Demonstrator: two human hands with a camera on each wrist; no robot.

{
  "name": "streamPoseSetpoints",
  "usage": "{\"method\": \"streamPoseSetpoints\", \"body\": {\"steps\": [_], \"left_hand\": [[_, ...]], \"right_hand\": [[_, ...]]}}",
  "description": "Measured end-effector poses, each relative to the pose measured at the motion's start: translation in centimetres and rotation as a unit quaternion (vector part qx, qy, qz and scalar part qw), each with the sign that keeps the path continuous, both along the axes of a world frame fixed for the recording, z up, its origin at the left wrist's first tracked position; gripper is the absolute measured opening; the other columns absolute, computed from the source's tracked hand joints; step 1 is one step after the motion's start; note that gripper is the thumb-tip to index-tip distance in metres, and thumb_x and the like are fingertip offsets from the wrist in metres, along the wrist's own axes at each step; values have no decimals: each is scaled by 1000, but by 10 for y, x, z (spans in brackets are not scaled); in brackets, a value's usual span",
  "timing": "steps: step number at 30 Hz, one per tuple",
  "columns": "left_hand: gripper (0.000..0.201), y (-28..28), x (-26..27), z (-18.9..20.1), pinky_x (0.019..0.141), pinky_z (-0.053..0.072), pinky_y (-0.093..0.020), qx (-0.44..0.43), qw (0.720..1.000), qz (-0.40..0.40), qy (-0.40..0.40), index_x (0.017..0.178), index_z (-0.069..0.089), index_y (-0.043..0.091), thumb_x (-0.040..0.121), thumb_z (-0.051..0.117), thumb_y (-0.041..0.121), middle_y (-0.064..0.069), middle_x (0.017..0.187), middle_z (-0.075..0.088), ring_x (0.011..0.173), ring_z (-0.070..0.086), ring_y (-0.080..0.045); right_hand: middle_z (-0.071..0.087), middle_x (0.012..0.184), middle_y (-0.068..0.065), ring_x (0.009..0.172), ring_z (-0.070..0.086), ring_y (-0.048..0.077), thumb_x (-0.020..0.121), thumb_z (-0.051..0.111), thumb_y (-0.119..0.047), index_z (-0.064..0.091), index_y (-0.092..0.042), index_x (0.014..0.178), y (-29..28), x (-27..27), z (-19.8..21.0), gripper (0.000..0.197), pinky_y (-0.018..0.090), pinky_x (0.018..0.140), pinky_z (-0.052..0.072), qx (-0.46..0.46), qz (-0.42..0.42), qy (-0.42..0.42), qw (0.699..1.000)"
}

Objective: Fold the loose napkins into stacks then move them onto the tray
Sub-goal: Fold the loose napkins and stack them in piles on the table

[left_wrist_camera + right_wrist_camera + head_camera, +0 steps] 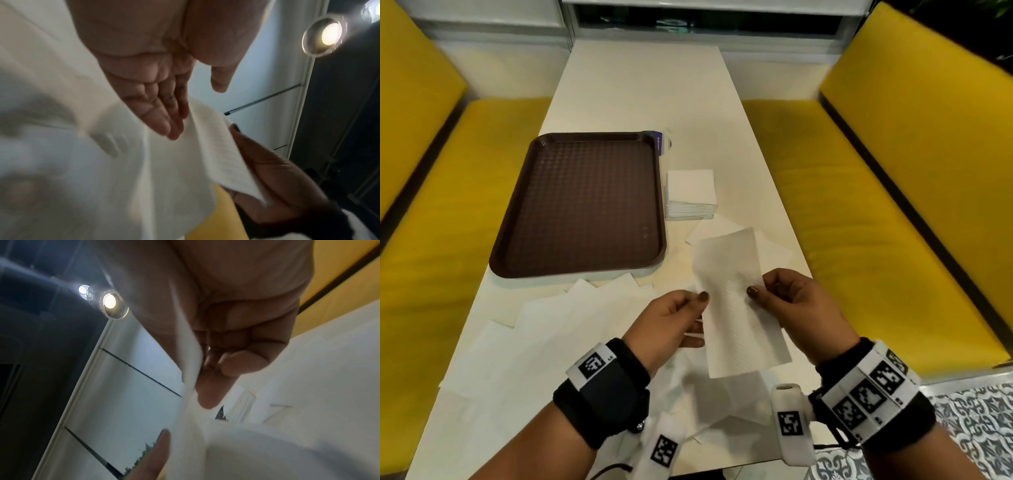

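Note:
Both hands hold one long white napkin (736,301) in the air above the near part of the table, folded into a narrow strip. My left hand (674,318) pinches its left edge, thumb on top and fingers beneath (168,125). My right hand (791,298) pinches the right edge between thumb and fingers (207,395). A stack of folded napkins (690,195) sits on the table just right of the brown tray (582,205), which holds nothing. Several loose unfolded napkins (534,335) lie spread over the near left of the table.
The white table (640,89) runs away from me between two yellow benches (893,192). More loose napkins (774,250) lie under and behind the held one. A small purple-and-white item (662,142) shows behind the tray's far right corner.

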State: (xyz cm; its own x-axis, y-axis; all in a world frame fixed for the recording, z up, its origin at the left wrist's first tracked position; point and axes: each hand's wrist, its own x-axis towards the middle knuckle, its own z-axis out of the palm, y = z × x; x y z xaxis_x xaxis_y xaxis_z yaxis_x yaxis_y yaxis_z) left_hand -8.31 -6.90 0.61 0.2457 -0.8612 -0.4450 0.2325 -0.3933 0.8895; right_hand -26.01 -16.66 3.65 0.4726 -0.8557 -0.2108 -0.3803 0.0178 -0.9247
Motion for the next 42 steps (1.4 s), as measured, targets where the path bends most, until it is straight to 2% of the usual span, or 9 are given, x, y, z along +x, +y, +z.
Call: {"method": "streamPoseSetpoints", "body": {"steps": [4,8,13,16,21,26,31,36,42], "left_hand": [[21,-3,8,1,64,49,-29,-37,997,44,-50,75,52,12,95,61,15,-11,73,45,69,51,-20],[25,-2,16,14,71,46,-34,-71,996,51,-31,97,48,-9,96,57,14,-11,91,53,81,49,-25],[16,3,20,40,68,43,-36,-129,990,55,-2,94,53,-7,97,51,9,-16,89,58,77,52,-26],[6,5,25,44,64,49,-28,-153,985,67,-29,95,56,4,95,56,10,-15,85,64,75,59,-23],[45,8,36,42,78,55,-32,-187,972,96,-105,115,47,31,83,71,11,-8,90,72,79,64,-20],[29,15,41,45,83,53,-48,-216,960,74,-163,109,66,28,82,72,21,-22,102,64,86,59,-39],[21,18,43,49,70,49,-21,-207,941,76,-257,101,70,23,85,72,9,-9,85,63,71,55,-10],[4,19,48,56,63,44,-13,-209,905,67,-366,86,70,29,86,70,34,5,87,62,80,59,-6],[42,15,53,54,80,52,-20,-156,972,21,-174,99,65,20,77,70,55,8,97,70,90,64,-5]], "right_hand": [[67,82,14,70,60,18,91,67,-25,65,-7,85,1,5,-9,19,29,60,51,32,-19,-14,999],[69,93,13,80,64,20,89,67,-33,62,-14,101,1,11,-9,23,32,70,54,86,-18,-29,996],[68,82,21,81,64,29,67,77,-37,56,-18,116,4,25,5,57,43,77,53,181,-8,-130,975],[66,74,15,82,63,31,73,79,-23,55,-19,119,2,29,10,52,49,83,53,145,-22,-175,974],[68,77,9,72,63,16,79,74,-10,66,-19,110,1,32,20,34,29,68,54,36,17,-187,982],[74,99,3,79,64,39,78,80,-11,75,-30,97,-3,36,18,28,58,81,55,-40,35,-129,990],[75,89,-5,84,68,19,83,76,-15,75,-28,88,-3,39,22,14,39,78,59,-106,47,-96,989],[71,91,-5,88,64,11,84,73,-26,73,-28,79,-7,41,27,5,32,73,53,-98,54,-70,991],[64,83,5,78,58,15,80,64,-30,66,-7,90,-6,45,37,25,31,68,49,105,90,-177,975]]}}
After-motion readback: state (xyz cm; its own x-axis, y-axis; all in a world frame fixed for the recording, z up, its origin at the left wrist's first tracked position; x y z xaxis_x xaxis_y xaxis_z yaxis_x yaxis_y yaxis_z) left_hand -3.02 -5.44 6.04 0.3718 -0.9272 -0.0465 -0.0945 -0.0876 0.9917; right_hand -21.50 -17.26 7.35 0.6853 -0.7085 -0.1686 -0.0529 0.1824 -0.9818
